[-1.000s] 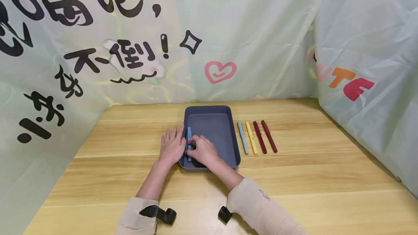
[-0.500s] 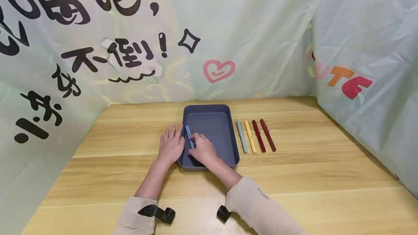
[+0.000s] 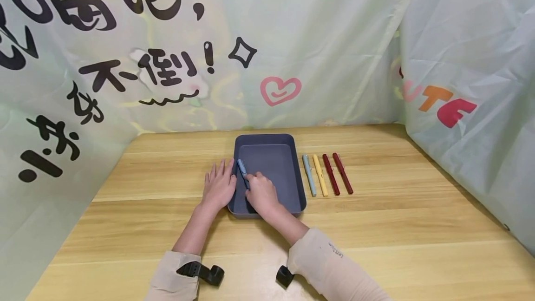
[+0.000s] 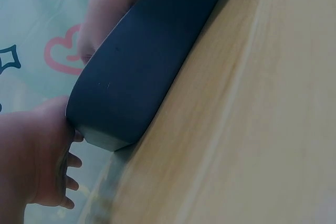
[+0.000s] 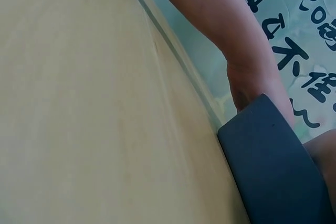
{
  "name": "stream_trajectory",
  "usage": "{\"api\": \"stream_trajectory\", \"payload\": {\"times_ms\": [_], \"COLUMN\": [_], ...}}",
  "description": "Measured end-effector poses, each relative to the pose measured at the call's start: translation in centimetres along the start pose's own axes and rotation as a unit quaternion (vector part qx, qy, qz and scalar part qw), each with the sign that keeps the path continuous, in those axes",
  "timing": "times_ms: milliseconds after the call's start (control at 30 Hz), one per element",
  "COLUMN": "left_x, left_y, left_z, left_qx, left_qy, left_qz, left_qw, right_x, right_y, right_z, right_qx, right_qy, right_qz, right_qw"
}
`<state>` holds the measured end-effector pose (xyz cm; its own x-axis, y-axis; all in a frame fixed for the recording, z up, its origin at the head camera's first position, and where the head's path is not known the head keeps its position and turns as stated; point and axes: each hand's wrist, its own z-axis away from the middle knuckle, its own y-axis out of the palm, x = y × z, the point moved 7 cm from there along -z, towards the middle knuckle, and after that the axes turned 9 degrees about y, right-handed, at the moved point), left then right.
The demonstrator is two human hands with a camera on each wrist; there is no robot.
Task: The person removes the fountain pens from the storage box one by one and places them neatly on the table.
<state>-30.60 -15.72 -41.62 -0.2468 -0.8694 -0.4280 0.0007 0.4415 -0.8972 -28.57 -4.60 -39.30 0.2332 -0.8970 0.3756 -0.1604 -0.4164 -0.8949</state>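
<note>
A dark blue-grey tray (image 3: 284, 171) sits on the wooden table. Inside it, near the left wall, a blue pen (image 3: 242, 167) lies slanted, its far end toward that wall. My right hand (image 3: 262, 193) reaches over the near right side of the tray and pinches the pen, covering its near part. Along the outside of the left wall rests my left hand (image 3: 219, 186), fingers straight and spread, thumb side at the rim. From the left wrist view, the left hand (image 4: 39, 153) stands beside the tray's outer wall (image 4: 136, 61); the right hand is partly hidden behind that wall.
Right of the tray, side by side, lie a light blue pen (image 3: 309, 175), a yellow pen (image 3: 320, 175) and two dark red pens (image 3: 331, 174). Printed cloth (image 3: 334, 50) hangs behind the table and along both sides.
The blue pen has turned from parallel with the left wall to slanted, its near end shifting right. My right hand has closed further over it. The left hand stays at the tray's side.
</note>
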Motion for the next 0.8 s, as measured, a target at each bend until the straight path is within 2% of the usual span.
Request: {"api": "stream_trajectory", "payload": {"times_ms": [167,267,467,600,700,800], "left_x": [0.0,0.0,0.1,0.1,0.0,0.0], "left_y": [-0.1,-0.1,-0.1,0.0,0.0,0.0], "left_z": [0.1,0.1,0.1,0.1,0.1,0.0], "left_qx": [0.001,0.001,0.002,0.001,0.001,0.002], "left_qy": [0.001,0.001,0.001,0.001,0.001,0.001], "left_qz": [-0.001,-0.001,0.000,0.003,0.002,0.002], "left_qw": [1.0000,1.0000,1.0000,1.0000,1.0000,1.0000], "right_x": [0.2,0.1,-0.6,-1.1,-1.8,-2.4], "right_y": [-0.3,-0.3,-0.2,-0.1,0.0,0.1], "right_z": [0.2,0.1,-0.2,-0.6,-0.8,-1.1], "right_qx": [-0.023,-0.018,0.008,0.021,0.037,0.060], "right_qy": [-0.019,-0.010,0.032,0.060,0.093,0.124], "right_qz": [-0.004,-0.024,-0.089,-0.112,-0.138,-0.174], "right_qw": [0.9995,0.9995,0.9955,0.9917,0.9853,0.9750]}}
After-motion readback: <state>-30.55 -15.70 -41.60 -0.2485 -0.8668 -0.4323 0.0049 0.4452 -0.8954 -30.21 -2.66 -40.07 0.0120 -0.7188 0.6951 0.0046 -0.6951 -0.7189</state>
